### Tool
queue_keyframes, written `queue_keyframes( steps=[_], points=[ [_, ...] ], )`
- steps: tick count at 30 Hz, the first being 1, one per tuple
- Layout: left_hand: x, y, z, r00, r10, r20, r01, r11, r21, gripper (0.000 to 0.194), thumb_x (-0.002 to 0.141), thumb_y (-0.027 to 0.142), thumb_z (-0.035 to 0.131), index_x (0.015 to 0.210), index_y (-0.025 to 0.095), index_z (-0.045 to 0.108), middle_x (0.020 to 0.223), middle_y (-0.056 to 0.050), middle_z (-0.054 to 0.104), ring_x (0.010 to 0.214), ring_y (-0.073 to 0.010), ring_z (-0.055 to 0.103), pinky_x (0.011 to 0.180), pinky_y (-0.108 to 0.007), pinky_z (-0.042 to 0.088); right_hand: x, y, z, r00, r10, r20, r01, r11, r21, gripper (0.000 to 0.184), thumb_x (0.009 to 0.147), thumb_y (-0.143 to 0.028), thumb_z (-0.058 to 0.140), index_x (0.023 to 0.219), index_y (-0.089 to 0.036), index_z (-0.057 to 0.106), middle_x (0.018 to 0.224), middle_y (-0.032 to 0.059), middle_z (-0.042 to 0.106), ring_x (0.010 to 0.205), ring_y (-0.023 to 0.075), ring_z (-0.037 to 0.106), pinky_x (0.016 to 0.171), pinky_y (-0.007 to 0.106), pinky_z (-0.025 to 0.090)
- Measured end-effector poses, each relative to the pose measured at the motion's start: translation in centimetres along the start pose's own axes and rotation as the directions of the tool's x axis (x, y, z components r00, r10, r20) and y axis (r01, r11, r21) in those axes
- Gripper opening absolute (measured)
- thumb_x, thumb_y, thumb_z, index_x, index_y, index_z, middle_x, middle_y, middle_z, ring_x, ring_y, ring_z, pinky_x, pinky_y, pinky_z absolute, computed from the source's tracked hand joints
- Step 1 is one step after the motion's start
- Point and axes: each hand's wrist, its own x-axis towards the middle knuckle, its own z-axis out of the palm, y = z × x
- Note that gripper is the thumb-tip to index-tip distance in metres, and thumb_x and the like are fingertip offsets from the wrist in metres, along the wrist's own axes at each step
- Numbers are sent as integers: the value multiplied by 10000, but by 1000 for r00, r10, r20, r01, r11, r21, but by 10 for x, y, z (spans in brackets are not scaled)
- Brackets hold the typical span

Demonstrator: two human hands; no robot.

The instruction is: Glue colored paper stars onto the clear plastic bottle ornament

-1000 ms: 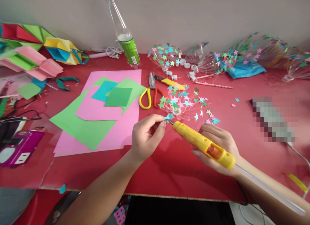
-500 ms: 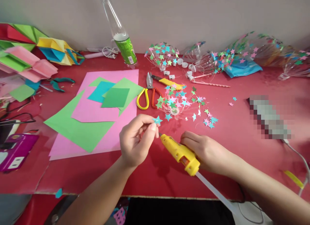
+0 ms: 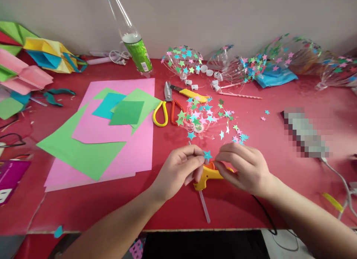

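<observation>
Between the thumb and fingertips of my left hand is a small blue paper star, with a clear glossy spot at its middle. My right hand is close beside it on the right, thumb and fingers drawn together; whatever they pinch is hidden. Beneath both hands a yellow hot glue gun lies on the red table, partly covered by my fingers, a clear glue stick sticking out of its rear. Just beyond the hands stands a clear plastic piece covered in paper stars.
Coloured paper sheets lie on the left, beside scissors and a yellow cutter. A plastic bottle stands at the back, near star-covered plastic pieces. Loose stars lie beyond my right hand. A blurred-out device is at right.
The glue gun has gone from my right hand down onto the table, turned. My left hand has moved right with the blue star, and my right hand has come up beside it.
</observation>
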Motion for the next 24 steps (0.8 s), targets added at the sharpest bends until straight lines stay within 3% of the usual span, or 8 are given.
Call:
queue_keyframes(
  steps=[2,6,10,14,16,18,20,24],
  points=[
    [2,-2,2,999,-36,11,37,999,-24,162,867,247,513,730,166,550,466,61,532,334,-17,312,328,-144,199,0,-1,-1,996,-15,-92,14,1000,-10,158,831,-72,589,955,-163,550,827,35,619,740,136,576,615,256,475],
    [4,-3,5,997,-75,12,75,997,-34,165,847,252,516,706,171,544,460,53,520,328,-26,307,314,-158,173,-2,1,-1,995,-92,-50,88,994,-67,155,825,-68,598,947,-158,565,855,48,637,689,130,561,604,272,479],
    [3,-3,7,999,-47,-2,47,999,19,188,865,301,512,727,178,545,462,47,507,334,-38,297,318,-177,189,-2,3,-3,996,-74,-50,72,997,-41,129,845,-70,580,931,-166,565,832,41,642,692,128,563,608,269,484],
    [-2,-5,8,979,189,-81,-169,962,212,127,895,278,520,974,190,566,541,45,517,420,-76,420,398,-205,333,5,7,-9,996,30,-90,-28,999,20,165,821,-44,608,933,-158,569,794,39,638,725,140,573,639,275,487],
    [-3,-8,9,961,269,-66,-235,918,319,316,905,232,508,1220,201,497,583,47,515,473,-98,476,449,-226,380,9,11,-12,993,82,-88,-79,996,30,158,819,-49,614,919,-165,578,793,36,639,735,144,573,665,287,488],
    [-1,-11,9,967,254,-21,-227,897,379,513,918,203,480,1410,214,336,591,58,502,470,-101,474,456,-234,383,13,15,-16,992,108,-61,-107,994,28,130,833,-70,607,905,-176,589,813,38,637,751,148,569,680,298,482],
    [2,-14,9,978,207,15,-195,889,414,596,924,184,459,1474,220,233,575,73,477,451,-97,447,443,-228,367,15,18,-17,993,112,-36,-111,994,13,107,850,-91,590,896,-188,597,835,40,629,764,152,559,684,306,473],
    [6,-14,9,971,233,49,-227,846,481,537,913,154,457,1430,205,319,563,89,416,441,-81,374,430,-218,316,17,21,-17,993,118,-6,-118,993,6,103,869,-104,564,882,-200,598,846,40,612,769,154,531,681,311,450]
  ],
)
